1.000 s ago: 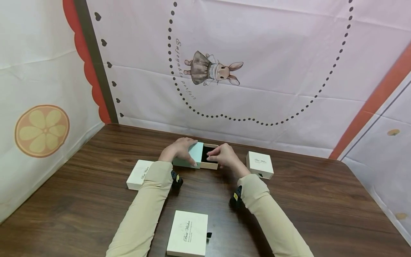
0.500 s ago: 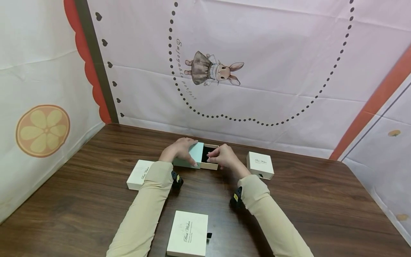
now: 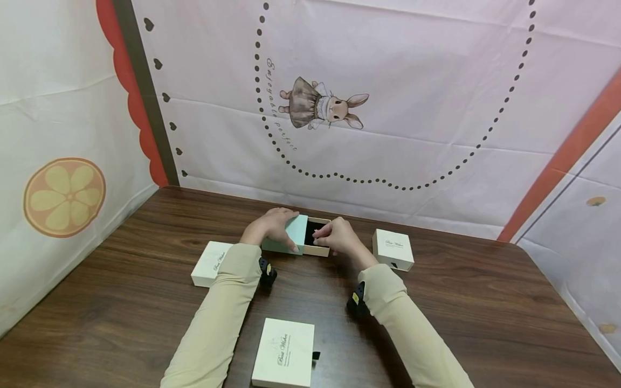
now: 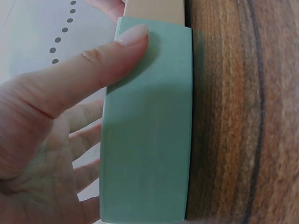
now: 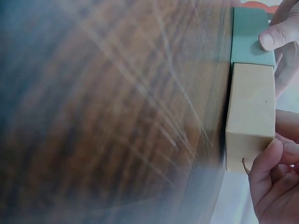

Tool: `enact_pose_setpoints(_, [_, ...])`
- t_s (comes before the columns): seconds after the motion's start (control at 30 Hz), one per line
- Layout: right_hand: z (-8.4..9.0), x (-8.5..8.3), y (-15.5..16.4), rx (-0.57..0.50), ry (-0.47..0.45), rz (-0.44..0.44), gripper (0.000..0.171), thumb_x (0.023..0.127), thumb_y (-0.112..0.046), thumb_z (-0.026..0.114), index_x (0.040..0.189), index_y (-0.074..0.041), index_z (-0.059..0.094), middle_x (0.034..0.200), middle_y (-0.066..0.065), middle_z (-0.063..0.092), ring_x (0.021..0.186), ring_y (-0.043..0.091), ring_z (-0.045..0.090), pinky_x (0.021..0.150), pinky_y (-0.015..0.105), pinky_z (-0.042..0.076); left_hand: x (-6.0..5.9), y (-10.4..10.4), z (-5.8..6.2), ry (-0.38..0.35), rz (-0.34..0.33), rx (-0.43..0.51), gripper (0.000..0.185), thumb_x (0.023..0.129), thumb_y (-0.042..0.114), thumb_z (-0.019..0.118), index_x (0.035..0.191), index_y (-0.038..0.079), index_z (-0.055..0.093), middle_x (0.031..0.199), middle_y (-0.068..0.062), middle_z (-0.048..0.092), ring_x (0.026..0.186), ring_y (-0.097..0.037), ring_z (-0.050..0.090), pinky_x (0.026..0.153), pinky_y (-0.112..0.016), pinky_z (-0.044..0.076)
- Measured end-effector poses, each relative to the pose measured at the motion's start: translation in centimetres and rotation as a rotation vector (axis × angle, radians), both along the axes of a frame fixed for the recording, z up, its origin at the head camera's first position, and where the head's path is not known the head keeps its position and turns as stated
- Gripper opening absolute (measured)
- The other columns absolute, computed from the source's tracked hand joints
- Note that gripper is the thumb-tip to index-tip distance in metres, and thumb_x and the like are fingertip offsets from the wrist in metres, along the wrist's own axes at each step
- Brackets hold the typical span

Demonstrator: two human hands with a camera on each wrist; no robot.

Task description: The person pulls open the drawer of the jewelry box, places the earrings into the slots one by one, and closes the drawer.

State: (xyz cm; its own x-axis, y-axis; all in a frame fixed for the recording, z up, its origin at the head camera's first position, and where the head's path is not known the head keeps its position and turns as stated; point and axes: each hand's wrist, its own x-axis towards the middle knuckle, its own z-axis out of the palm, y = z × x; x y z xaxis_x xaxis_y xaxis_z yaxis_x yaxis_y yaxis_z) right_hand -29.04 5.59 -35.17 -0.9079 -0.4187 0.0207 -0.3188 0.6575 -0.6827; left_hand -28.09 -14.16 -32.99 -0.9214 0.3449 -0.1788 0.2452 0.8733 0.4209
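Head view: left hand (image 3: 269, 226) gripped the green sleeve (image 3: 291, 235); drawer (image 3: 317, 237) projected rightward, beside the right hand (image 3: 339, 236), whose fingertips pinched a small item over it.

I see long beige sleeves on both arms, and a small black camera with a yellow mark at each wrist.

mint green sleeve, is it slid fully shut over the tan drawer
No: in the head view the tan drawer sticks out of the mint green sleeve, its dark inside showing beside the right hand.
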Motion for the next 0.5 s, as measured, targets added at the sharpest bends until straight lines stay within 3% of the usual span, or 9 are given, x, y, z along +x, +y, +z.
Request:
enact_pose_setpoints(0.13, [-0.1, -0.2, 0.3, -0.032, -0.011, -0.014, 0.014, 0.079, -0.013, 0.071, 0.092, -0.007, 0.074, 0.092, 0.008, 0.07, 0.039, 0.012, 0.046, 0.041, 0.028, 0.046, 0.0, 0.1, 0.1, -0.001, -0.003, -0.002, 0.095, 0.07, 0.035, 0.078, 0.144, 0.008, 0.026, 0.148, -0.015, 0.023, 0.136, -0.036, 0.012, 0.106, -0.05, 0.019])
enact_pose_setpoints(0.5, [0.4, -0.6, 2.6, -0.205, -0.085, -0.181, 0.021, 0.081, -0.016, 0.068, 0.1, -0.008, 0.071, 0.09, 0.01, 0.069, 0.043, 0.011, 0.044, 0.042, 0.028, 0.045, 0.0, 0.0, 0.0, -0.005, -0.007, -0.006, 0.094, 0.071, 0.035, 0.077, 0.144, 0.008, 0.025, 0.148, -0.016, 0.021, 0.136, -0.037, 0.01, 0.106, -0.051, 0.019])
